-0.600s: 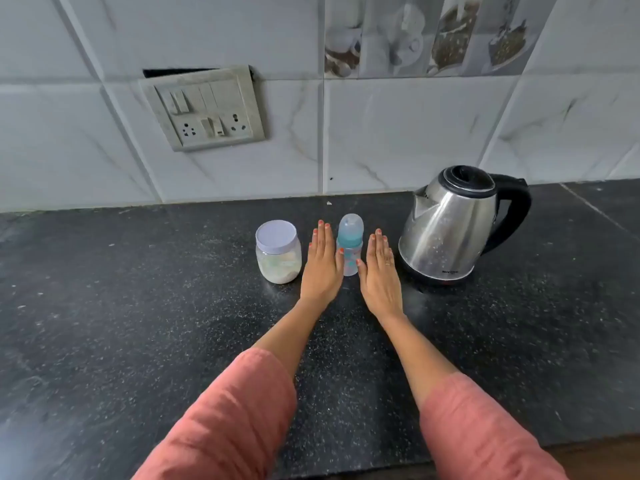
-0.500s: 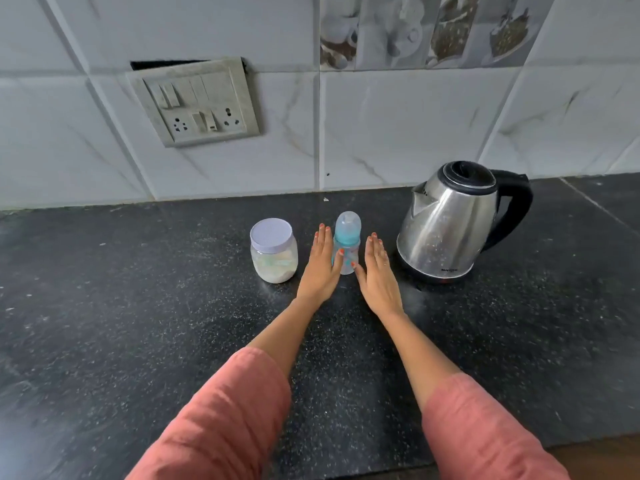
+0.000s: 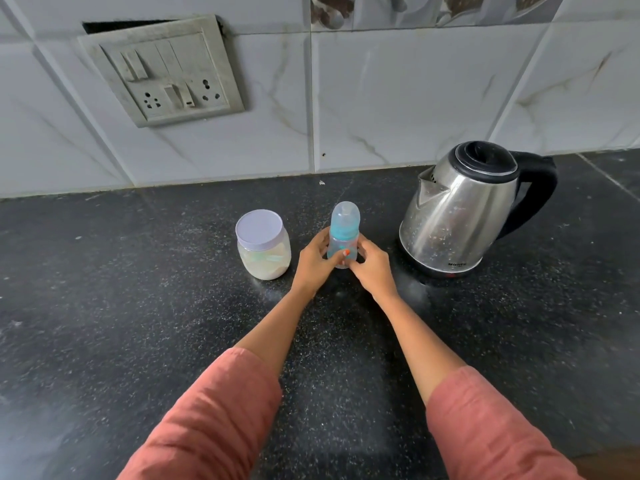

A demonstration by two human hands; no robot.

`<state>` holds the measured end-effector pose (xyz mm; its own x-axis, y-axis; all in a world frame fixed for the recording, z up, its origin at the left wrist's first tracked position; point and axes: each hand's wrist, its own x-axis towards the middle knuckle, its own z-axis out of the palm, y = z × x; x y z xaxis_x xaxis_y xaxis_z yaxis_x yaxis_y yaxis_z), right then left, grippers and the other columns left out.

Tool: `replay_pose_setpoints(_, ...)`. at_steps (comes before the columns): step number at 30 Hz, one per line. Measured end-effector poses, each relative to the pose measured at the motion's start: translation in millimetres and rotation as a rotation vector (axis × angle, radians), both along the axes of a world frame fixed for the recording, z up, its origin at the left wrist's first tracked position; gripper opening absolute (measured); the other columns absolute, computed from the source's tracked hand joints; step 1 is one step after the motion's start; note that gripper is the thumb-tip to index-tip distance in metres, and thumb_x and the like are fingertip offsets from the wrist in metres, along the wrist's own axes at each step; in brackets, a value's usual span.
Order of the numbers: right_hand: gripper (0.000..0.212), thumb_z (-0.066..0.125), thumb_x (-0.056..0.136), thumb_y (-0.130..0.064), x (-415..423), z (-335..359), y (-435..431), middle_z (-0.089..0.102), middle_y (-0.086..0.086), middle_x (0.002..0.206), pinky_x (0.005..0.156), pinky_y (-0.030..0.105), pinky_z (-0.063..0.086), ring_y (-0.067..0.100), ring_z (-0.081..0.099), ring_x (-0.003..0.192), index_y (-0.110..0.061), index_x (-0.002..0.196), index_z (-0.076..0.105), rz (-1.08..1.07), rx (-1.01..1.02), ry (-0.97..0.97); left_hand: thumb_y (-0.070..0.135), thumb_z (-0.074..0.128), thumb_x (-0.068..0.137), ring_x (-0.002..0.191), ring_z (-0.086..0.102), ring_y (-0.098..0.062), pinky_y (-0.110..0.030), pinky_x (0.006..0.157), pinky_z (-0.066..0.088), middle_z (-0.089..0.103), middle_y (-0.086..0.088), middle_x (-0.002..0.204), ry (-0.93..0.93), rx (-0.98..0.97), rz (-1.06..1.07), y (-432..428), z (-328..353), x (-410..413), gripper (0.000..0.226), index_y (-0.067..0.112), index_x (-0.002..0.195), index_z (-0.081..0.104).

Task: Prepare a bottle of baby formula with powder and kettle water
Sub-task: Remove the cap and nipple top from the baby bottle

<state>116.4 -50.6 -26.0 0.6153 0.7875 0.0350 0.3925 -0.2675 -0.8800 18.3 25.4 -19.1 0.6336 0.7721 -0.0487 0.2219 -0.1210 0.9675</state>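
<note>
A small clear baby bottle (image 3: 344,226) with a teal ring and a clear cap stands upright on the black counter. My left hand (image 3: 317,263) wraps its lower body from the left, thumb across the front. From the right, my right hand (image 3: 370,268) closes on the same lower part. A plastic jar of pale formula powder (image 3: 263,245) with a lilac lid stands just left of my left hand, lid on. A steel electric kettle (image 3: 460,209) with a black lid and handle sits to the right, lid shut.
The black speckled counter (image 3: 138,306) runs to a tiled wall behind. A switch and socket plate (image 3: 162,69) hangs on the wall at upper left. The counter's front edge shows at lower right.
Both hands were flat on the counter on either side of the bottle; now they have curled around its lower body. The view has moved closer.
</note>
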Motion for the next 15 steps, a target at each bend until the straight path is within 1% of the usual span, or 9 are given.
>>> replay_pose_setpoints(3, 0.052, 0.066, 0.082, -0.011, -2, 5, -6, 0.058, 0.01, 0.129, 0.098, 0.029, 0.042, 0.02, 0.053, 0.121, -0.01, 0.131, 0.048, -0.007, 0.012, 0.029, 0.013, 0.068, 0.081, 0.125, 0.047, -0.02, -0.031, 0.103, 0.038, 0.048, -0.01, 0.138, -0.013, 0.003, 0.011, -4, 2, -1, 0.063, 0.01, 0.136, 0.038)
replay_pose_setpoints(5, 0.054, 0.067, 0.08, -0.01, -5, 10, -14, 0.057, 0.01, 0.13, 0.099, 0.031, 0.042, 0.02, 0.053, 0.121, -0.009, 0.131, 0.048, -0.004, 0.018, 0.051, 0.014, 0.07, 0.08, 0.123, 0.049, -0.019, -0.027, 0.1, 0.039, 0.05, -0.01, 0.136, -0.019, 0.015, 0.011, -8, 3, -5, 0.064, 0.009, 0.135, 0.04)
replay_pose_setpoints(7, 0.056, 0.068, 0.079, -0.009, -10, 14, -25, 0.056, 0.011, 0.131, 0.1, 0.033, 0.042, 0.02, 0.051, 0.123, -0.009, 0.131, 0.048, 0.0, 0.015, 0.091, 0.015, 0.072, 0.078, 0.117, 0.052, -0.015, -0.023, 0.096, 0.041, 0.053, -0.01, 0.133, -0.018, 0.029, -0.006, -14, 6, -11, 0.064, 0.009, 0.134, 0.042)
replay_pose_setpoints(9, 0.058, 0.069, 0.078, -0.008, -16, 19, -37, 0.055, 0.01, 0.132, 0.099, 0.032, 0.042, 0.02, 0.051, 0.123, -0.009, 0.131, 0.047, -0.009, 0.012, 0.144, 0.017, 0.073, 0.077, 0.112, 0.053, -0.01, -0.021, 0.092, 0.043, 0.055, -0.009, 0.13, -0.006, 0.036, -0.033, -21, 8, -19, 0.064, 0.01, 0.133, 0.043)
replay_pose_setpoints(11, 0.06, 0.07, 0.076, -0.006, -24, 21, -51, 0.055, 0.01, 0.132, 0.097, 0.027, 0.041, 0.019, 0.05, 0.123, -0.009, 0.132, 0.047, -0.019, 0.021, 0.202, 0.019, 0.074, 0.075, 0.112, 0.054, -0.011, -0.022, 0.092, 0.045, 0.056, -0.008, 0.128, 0.005, 0.044, -0.059, -31, 10, -27, 0.064, 0.01, 0.131, 0.044)
replay_pose_setpoints(12, 0.061, 0.071, 0.076, -0.005, -28, 23, -58, 0.055, 0.01, 0.132, 0.095, 0.023, 0.041, 0.016, 0.05, 0.122, -0.009, 0.132, 0.047, -0.019, 0.023, 0.216, 0.019, 0.075, 0.075, 0.113, 0.055, -0.013, -0.023, 0.093, 0.046, 0.057, -0.008, 0.127, 0.008, 0.048, -0.068, -36, 10, -32, 0.064, 0.011, 0.13, 0.045)
replay_pose_setpoints(14, 0.062, 0.071, 0.075, -0.003, -35, 27, -72, 0.055, 0.009, 0.131, 0.088, 0.014, 0.04, 0.006, 0.049, 0.114, -0.008, 0.132, 0.047, -0.015, 0.015, 0.221, 0.02, 0.076, 0.074, 0.113, 0.057, -0.014, -0.026, 0.093, 0.048, 0.059, -0.007, 0.124, 0.008, 0.048, -0.079, -48, 12, -40, 0.062, 0.012, 0.128, 0.047)
replay_pose_setpoints(15, 0.062, 0.071, 0.074, -0.003, -39, 29, -79, 0.055, 0.009, 0.131, 0.086, 0.012, 0.039, 0.003, 0.048, 0.11, -0.008, 0.131, 0.047, -0.012, 0.009, 0.219, 0.02, 0.076, 0.073, 0.111, 0.057, -0.014, -0.025, 0.093, 0.049, 0.06, -0.006, 0.122, 0.004, 0.045, -0.08, -55, 13, -45, 0.061, 0.012, 0.127, 0.047)
